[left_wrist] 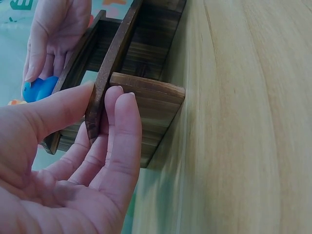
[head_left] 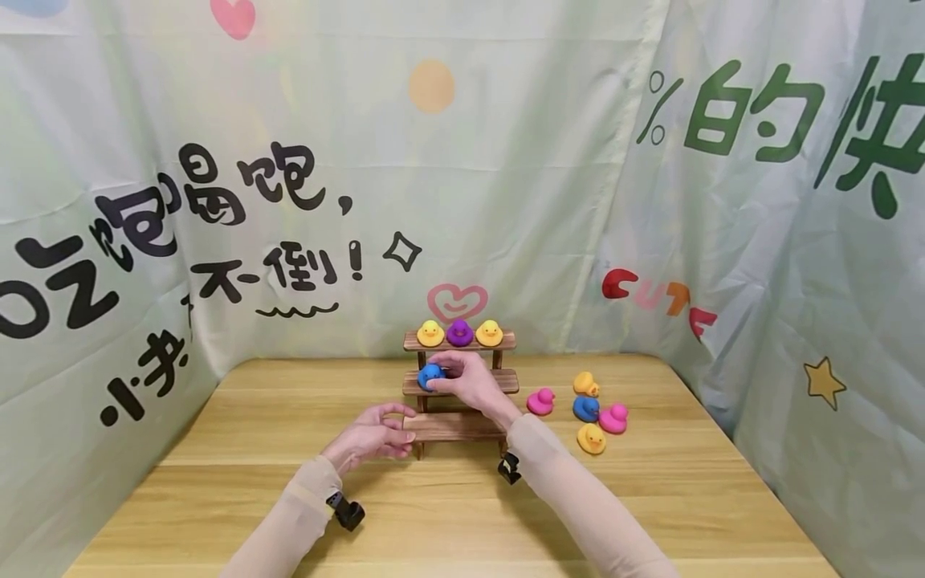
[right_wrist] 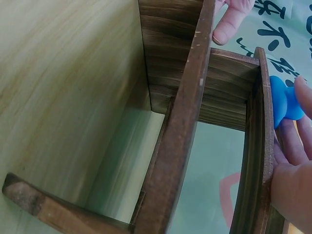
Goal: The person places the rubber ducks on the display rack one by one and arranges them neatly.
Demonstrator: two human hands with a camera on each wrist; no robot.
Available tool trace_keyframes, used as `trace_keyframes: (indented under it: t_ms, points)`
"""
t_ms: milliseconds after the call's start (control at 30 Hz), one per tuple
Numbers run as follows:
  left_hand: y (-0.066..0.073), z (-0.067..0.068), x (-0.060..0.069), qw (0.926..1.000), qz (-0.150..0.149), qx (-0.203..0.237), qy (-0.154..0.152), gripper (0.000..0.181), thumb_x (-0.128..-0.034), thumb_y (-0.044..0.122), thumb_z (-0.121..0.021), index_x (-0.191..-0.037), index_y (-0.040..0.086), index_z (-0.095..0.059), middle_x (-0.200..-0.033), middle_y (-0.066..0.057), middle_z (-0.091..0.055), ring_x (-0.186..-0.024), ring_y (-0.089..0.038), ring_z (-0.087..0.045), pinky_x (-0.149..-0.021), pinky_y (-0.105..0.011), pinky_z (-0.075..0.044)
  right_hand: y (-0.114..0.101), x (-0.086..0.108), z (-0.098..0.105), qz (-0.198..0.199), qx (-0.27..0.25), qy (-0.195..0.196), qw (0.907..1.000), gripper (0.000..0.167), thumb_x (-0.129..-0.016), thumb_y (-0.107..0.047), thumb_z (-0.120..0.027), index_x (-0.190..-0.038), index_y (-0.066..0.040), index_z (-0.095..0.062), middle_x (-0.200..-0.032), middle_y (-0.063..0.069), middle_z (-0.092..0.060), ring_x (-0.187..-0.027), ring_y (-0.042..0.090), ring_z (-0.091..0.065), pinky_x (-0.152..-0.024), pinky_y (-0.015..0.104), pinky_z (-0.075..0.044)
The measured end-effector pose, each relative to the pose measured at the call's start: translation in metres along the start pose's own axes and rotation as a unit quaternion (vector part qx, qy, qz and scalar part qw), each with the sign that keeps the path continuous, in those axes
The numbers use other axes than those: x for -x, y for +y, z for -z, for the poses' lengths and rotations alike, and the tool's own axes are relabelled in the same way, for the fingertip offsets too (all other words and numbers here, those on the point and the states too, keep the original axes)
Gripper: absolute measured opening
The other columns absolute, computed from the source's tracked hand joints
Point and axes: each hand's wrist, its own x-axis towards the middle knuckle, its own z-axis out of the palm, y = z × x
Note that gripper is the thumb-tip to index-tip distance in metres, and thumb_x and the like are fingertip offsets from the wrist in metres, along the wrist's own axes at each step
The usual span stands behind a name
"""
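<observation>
A three-tier wooden shelf stand [head_left: 462, 427] rests on the table. My left hand [head_left: 368, 437] grips the left end of its lowest tier; in the left wrist view the thumb lies over the board [left_wrist: 105, 73] and the fingers curl beneath. With my right hand [head_left: 470, 381] I hold a blue rubber duck [head_left: 429, 376] at the left end of the middle tier; whether it bears fully on the board I cannot tell. Along the top tier sit a yellow duck [head_left: 429, 333], a purple duck [head_left: 459, 332] and another yellow duck [head_left: 489, 333].
Right of the stand, on the wooden table [head_left: 433, 522], lie a pink duck [head_left: 539, 401], an orange duck [head_left: 585, 384], a second blue duck [head_left: 585, 409], another pink duck [head_left: 614, 418] and a yellow-orange duck [head_left: 591, 439]. Printed cloth [head_left: 506, 201] hangs behind and beside the table.
</observation>
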Motion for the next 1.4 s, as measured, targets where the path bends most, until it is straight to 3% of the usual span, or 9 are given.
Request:
trace_keyframes:
  t_ms: [200,800,1100,1333,1400]
  points:
    - [0.003,0.001,0.000,1.0000,-0.003,0.001,-0.002,0.053,-0.0880,-0.001,-0.067,-0.135,-0.004,-0.042,-0.089,-0.010,-0.065,-0.076,-0.019,-0.067,-0.074,-0.033,-0.061,-0.011,0.005,0.002,0.016,-0.005,-0.002,0.9999,0.037,-0.086,-0.003,-0.074,-0.121,0.003,-0.064,-0.120,0.021,-0.067,-0.112,0.035,-0.065,-0.090,0.037,-0.057]
    - [0.002,0.001,0.000,0.9999,0.002,-0.012,0.002,0.054,-0.0883,0.000,-0.067,-0.136,-0.004,-0.041,-0.089,-0.009,-0.065,-0.075,-0.019,-0.068,-0.073,-0.033,-0.062,-0.010,0.005,0.004,0.010,-0.003,-0.014,0.9999,0.040,-0.087,-0.006,-0.073,-0.125,0.003,-0.063,-0.125,0.019,-0.065,-0.117,0.034,-0.062,-0.098,0.042,-0.053]
    - [0.000,0.001,0.000,1.0000,0.001,-0.009,0.001,0.053,-0.0864,-0.001,-0.068,-0.133,-0.002,-0.044,-0.091,-0.012,-0.065,-0.075,-0.020,-0.068,-0.074,-0.035,-0.062,-0.006,0.010,0.010,0.022,-0.031,-0.016,0.9991,0.041,-0.091,-0.007,-0.068,-0.131,0.000,-0.060,-0.133,0.020,-0.060,-0.124,0.036,-0.057,-0.095,0.037,-0.056]
    - [-0.001,0.001,-0.001,0.9997,0.001,-0.021,0.009,0.054,-0.0856,0.001,-0.070,-0.133,0.000,-0.045,-0.090,-0.010,-0.066,-0.075,-0.020,-0.068,-0.073,-0.035,-0.061,0.030,-0.003,0.018,0.028,-0.037,0.023,0.9987,0.032,-0.091,-0.015,-0.071,-0.122,-0.006,-0.068,-0.124,0.012,-0.068,-0.118,0.025,-0.062,-0.094,0.032,-0.055]
    - [-0.002,0.002,-0.002,0.9996,0.001,-0.027,0.012,0.054,-0.0852,0.002,-0.070,-0.133,0.000,-0.046,-0.090,-0.010,-0.066,-0.075,-0.020,-0.067,-0.072,-0.034,-0.061,0.031,-0.001,0.019,0.026,-0.033,0.030,0.9986,0.030,-0.091,-0.014,-0.070,-0.120,-0.006,-0.069,-0.121,0.013,-0.069,-0.114,0.023,-0.064,-0.091,0.029,-0.055]
